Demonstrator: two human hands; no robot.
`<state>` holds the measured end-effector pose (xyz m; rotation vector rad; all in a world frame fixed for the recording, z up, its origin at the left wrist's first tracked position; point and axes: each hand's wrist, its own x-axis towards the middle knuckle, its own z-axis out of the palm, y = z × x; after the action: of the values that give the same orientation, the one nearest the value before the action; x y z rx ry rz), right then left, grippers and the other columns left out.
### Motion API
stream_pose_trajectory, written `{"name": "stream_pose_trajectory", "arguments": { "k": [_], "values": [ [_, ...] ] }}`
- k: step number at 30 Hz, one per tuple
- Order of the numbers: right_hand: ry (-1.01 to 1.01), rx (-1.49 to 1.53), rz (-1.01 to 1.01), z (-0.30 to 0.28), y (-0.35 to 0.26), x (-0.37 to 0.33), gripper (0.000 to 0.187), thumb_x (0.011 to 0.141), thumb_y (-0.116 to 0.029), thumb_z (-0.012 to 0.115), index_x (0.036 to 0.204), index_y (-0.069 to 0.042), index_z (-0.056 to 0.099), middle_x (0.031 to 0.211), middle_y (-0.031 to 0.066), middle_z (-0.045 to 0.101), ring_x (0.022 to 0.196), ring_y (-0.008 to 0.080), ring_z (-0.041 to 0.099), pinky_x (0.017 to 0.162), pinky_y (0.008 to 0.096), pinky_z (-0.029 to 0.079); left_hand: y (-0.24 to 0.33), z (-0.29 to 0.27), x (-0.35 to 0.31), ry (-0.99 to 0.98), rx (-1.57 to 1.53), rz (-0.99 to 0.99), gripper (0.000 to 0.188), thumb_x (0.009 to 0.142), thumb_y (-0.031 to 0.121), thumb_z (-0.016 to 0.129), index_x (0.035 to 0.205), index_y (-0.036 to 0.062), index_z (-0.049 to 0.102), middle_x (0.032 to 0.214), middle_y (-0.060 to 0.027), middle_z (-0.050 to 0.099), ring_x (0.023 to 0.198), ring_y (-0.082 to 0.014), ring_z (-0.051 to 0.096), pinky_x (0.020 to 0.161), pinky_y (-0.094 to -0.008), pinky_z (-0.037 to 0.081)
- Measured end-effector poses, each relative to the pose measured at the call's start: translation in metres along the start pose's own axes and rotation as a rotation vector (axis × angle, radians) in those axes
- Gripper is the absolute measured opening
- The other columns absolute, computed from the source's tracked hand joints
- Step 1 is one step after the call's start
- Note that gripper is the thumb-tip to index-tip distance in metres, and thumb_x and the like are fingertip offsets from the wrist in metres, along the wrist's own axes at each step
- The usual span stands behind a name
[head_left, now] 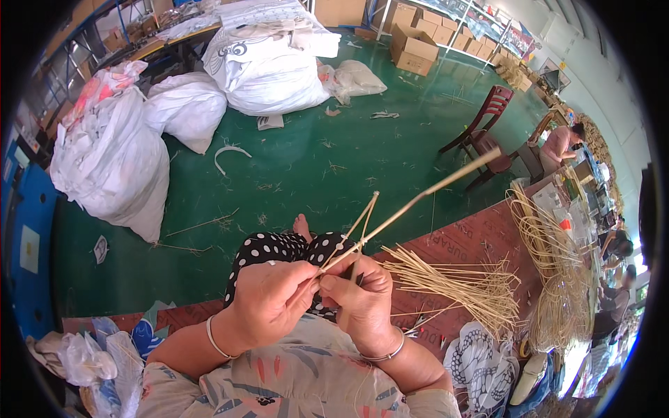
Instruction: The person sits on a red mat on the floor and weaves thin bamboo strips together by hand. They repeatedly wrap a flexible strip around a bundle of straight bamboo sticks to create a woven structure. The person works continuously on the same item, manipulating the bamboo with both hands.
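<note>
My left hand is closed, thumb and fingertips pinching the lower end of a long pale bamboo strip. The strip slants up and away to the right from my hands. My right hand is closed on the same strip just beside the left, the fingertips of both hands nearly touching. From this grip a thinner strip, bent into a narrow point, also rises. Something dark shows between the right fingers, too small to make out. Both hands are above my lap, over black trousers with white dots.
To the right, a pile of cut bamboo strips lies on a red-brown board, beside a large coil of thin strips. A wooden chair, white sacks and an open carton stand beyond. Other people work along the right.
</note>
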<state>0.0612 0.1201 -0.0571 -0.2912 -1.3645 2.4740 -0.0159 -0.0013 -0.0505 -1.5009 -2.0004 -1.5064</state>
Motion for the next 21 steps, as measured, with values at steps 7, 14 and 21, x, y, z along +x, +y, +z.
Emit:
{"name": "stream_pose_trajectory", "arguments": {
  "k": [7, 14, 21],
  "values": [
    [0.008, -0.001, -0.069, 0.0, 0.004, 0.004, 0.011, 0.07, 0.009, 0.057, 0.07, -0.002, 0.057, 0.067, 0.0035, 0.057, 0.052, 0.0065, 0.047, 0.044, 0.0196, 0.038, 0.001, -0.003, -0.001, -0.096, 0.078, 0.005, 0.02, 0.069, -0.003, 0.062, 0.086, 0.0016, 0.054, 0.057, -0.0077, 0.053, 0.043, -0.0209, 0.051, 0.039, -0.0288, 0.036],
    [0.035, -0.254, -0.248, -0.006, 0.012, 0.011, 0.011, 0.068, 0.01, 0.056, 0.068, -0.002, 0.056, 0.065, 0.0025, 0.056, 0.052, 0.0064, 0.047, 0.045, 0.019, 0.037, 0.006, -0.006, -0.001, -0.05, 0.035, -0.007, 0.017, 0.072, -0.001, 0.061, 0.088, 0.0007, 0.053, 0.055, -0.0078, 0.05, 0.042, -0.0217, 0.049, 0.037, -0.0298, 0.035],
    [0.021, -0.124, -0.174, -0.01, 0.014, 0.007, 0.011, 0.072, 0.009, 0.055, 0.078, -0.001, 0.056, 0.07, 0.0058, 0.058, 0.057, 0.0073, 0.052, 0.05, 0.0184, 0.042, 0.01, -0.009, -0.003, -0.043, -0.319, -0.326, 0.01, 0.081, 0.003, 0.059, 0.089, 0.0005, 0.053, 0.062, -0.003, 0.053, 0.048, -0.0079, 0.049, 0.043, -0.0212, 0.037]
  ]
}}
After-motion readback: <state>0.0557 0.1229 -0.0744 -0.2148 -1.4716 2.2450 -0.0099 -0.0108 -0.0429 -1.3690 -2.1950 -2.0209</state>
